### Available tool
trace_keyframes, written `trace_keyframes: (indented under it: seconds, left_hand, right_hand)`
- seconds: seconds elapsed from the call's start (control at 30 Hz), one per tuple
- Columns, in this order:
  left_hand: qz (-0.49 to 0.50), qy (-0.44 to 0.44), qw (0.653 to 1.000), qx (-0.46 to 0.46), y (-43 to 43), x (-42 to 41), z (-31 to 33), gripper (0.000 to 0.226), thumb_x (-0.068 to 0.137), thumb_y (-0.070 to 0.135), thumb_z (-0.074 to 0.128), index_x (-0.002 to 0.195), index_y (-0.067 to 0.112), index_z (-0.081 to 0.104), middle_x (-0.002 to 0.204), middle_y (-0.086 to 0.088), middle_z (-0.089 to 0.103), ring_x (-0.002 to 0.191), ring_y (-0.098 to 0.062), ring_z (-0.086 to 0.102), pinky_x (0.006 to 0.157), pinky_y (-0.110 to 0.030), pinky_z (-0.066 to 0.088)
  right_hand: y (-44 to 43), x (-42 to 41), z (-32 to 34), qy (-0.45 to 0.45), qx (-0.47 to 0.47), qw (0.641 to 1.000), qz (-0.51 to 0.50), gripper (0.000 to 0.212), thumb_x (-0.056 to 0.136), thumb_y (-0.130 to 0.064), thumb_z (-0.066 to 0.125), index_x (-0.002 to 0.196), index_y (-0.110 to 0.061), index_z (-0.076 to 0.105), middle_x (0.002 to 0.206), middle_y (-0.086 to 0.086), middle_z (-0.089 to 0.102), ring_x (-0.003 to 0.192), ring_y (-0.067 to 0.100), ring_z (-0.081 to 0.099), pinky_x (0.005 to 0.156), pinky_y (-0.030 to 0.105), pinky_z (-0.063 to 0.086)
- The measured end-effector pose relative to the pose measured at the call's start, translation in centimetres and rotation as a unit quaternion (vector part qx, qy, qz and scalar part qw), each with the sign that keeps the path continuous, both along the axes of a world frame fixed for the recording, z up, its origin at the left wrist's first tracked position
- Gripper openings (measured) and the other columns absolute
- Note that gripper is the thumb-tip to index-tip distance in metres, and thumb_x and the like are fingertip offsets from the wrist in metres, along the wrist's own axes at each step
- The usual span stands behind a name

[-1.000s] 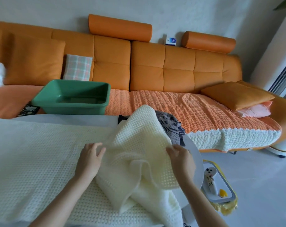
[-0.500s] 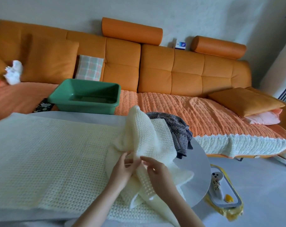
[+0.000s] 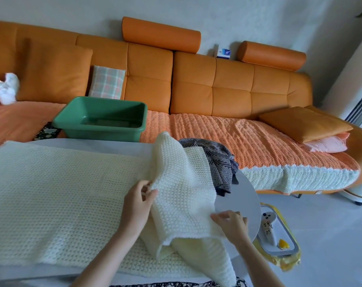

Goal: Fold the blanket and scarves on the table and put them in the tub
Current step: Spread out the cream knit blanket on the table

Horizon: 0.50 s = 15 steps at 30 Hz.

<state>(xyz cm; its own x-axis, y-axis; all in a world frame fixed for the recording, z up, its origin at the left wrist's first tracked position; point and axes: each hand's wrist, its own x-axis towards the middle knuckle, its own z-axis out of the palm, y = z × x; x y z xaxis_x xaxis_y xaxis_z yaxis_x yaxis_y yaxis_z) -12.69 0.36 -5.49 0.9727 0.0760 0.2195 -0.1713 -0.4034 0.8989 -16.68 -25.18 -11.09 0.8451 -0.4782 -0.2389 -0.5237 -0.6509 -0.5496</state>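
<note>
The orange sofa (image 3: 227, 90) ran along the wall behind your work area, and the white table (image 3: 244, 195) stood directly in front of you. The cream blanket (image 3: 58, 195) lay spread flat over most of the table, with its right end raised into a loose fold. The green tub (image 3: 101, 119) sat open on the sofa seat, just beyond the table's far edge and apart from the blanket. The dark patterned scarves (image 3: 219, 160) lay bunched at the table's right end, touching the raised fold. Your left hand (image 3: 137, 208) pinched the fold's inner edge between thumb and fingers. Your right hand (image 3: 231, 223) gripped the blanket's lower right edge, fingers curled narrow
</note>
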Motion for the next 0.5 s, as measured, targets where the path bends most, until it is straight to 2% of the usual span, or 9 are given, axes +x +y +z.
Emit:
trace_keyframes:
  seconds: [0.1,0.2,0.27,0.33,0.37,0.4,0.43,0.47,0.5]
  left_hand:
    - [-0.002,0.012,1.0,0.012,0.5,0.1,-0.4,0.029,0.088,0.018,0.062,0.115,0.008,0.059,0.092,0.004,0.057,0.086,-0.012,0.055,0.074,-0.025,0.04]
    - [-0.002,0.019,0.998,0.058,0.6,-0.1,-1.0,0.035,0.085,0.02,0.065,0.118,0.012,0.057,0.101,0.0,0.056,0.093,-0.015,0.056,0.076,-0.027,0.045]
    - [0.004,-0.039,0.993,0.113,0.2,-0.6,-1.1,0.041,0.082,0.018,0.068,0.122,0.017,0.055,0.112,0.0,0.052,0.104,-0.015,0.05,0.083,-0.024,0.042]
    - [-0.048,-0.13,0.979,0.149,-1.0,-1.5,-0.3,0.039,0.083,0.017,0.067,0.121,0.019,0.057,0.116,0.003,0.052,0.112,-0.013,0.045,0.091,-0.024,0.038]
    - [-0.106,-0.158,0.969,0.16,-1.8,-2.1,0.5,0.035,0.085,0.02,0.064,0.12,0.02,0.059,0.117,0.004,0.054,0.114,-0.011,0.045,0.097,-0.024,0.037]
    - [-0.178,-0.165,0.954,0.177,-2.8,-2.9,1.2,0.032,0.088,0.027,0.058,0.12,0.022,0.059,0.119,0.007,0.055,0.116,-0.009,0.045,0.102,-0.023,0.034]
    - [-0.244,-0.158,0.935,0.205,-3.9,-3.7,1.6,0.038,0.089,0.038,0.05,0.124,0.024,0.057,0.124,0.01,0.053,0.121,-0.006,0.042,0.107,-0.021,0.029]
    - [-0.292,-0.143,0.914,0.242,-4.8,-4.4,1.7,0.048,0.087,0.049,0.042,0.13,0.028,0.051,0.131,0.013,0.048,0.127,-0.005,0.036,0.113,-0.022,0.02]
    - [-0.315,-0.125,0.895,0.29,-5.7,-5.0,1.6,0.06,0.083,0.059,0.037,0.136,0.031,0.042,0.139,0.014,0.041,0.133,-0.005,0.028,0.116,-0.025,0.01]
  right_hand:
    - [0.8,0.1,0.5,0.016,-0.009,1.0,-0.005,0.032,0.088,-0.048,0.056,0.106,-0.023,0.065,0.119,0.002,0.051,0.121,0.028,0.034,0.092,0.031,0.027]
    - [1.3,-0.2,0.9,-0.033,0.05,0.998,-0.032,0.045,0.091,-0.046,0.052,0.125,-0.017,0.051,0.119,0.005,0.053,0.12,0.028,0.04,0.101,0.036,0.029]
    - [1.3,-0.4,1.1,-0.025,0.065,0.997,-0.023,0.05,0.09,-0.047,0.053,0.127,-0.013,0.047,0.115,0.006,0.054,0.118,0.027,0.045,0.101,0.037,0.033]
    - [1.1,-0.7,1.1,0.002,0.068,0.998,-0.009,0.036,0.09,-0.047,0.054,0.103,-0.014,0.057,0.098,0.003,0.058,0.101,0.022,0.055,0.092,0.035,0.038]
    - [1.0,-0.9,1.3,0.006,0.08,0.997,-0.007,0.031,0.09,-0.045,0.055,0.079,-0.016,0.057,0.076,-0.002,0.057,0.079,0.016,0.057,0.081,0.032,0.041]
    - [1.1,-1.1,1.3,0.004,0.086,0.996,-0.003,0.042,0.091,-0.042,0.056,0.057,-0.018,0.047,0.053,-0.008,0.048,0.056,0.011,0.049,0.068,0.029,0.037]
    - [0.9,-1.1,1.1,0.003,0.087,0.996,0.013,0.054,0.091,-0.04,0.056,0.045,-0.02,0.035,0.038,-0.012,0.035,0.043,0.008,0.037,0.06,0.025,0.029]
    - [0.9,-1.3,1.2,0.008,0.093,0.995,0.018,0.058,0.091,-0.038,0.056,0.042,-0.021,0.031,0.03,-0.01,0.03,0.041,0.007,0.032,0.058,0.024,0.024]
    - [0.9,-1.5,1.3,0.009,0.106,0.994,0.015,0.055,0.092,-0.036,0.056,0.043,-0.02,0.036,0.031,-0.01,0.034,0.045,0.008,0.034,0.059,0.024,0.025]
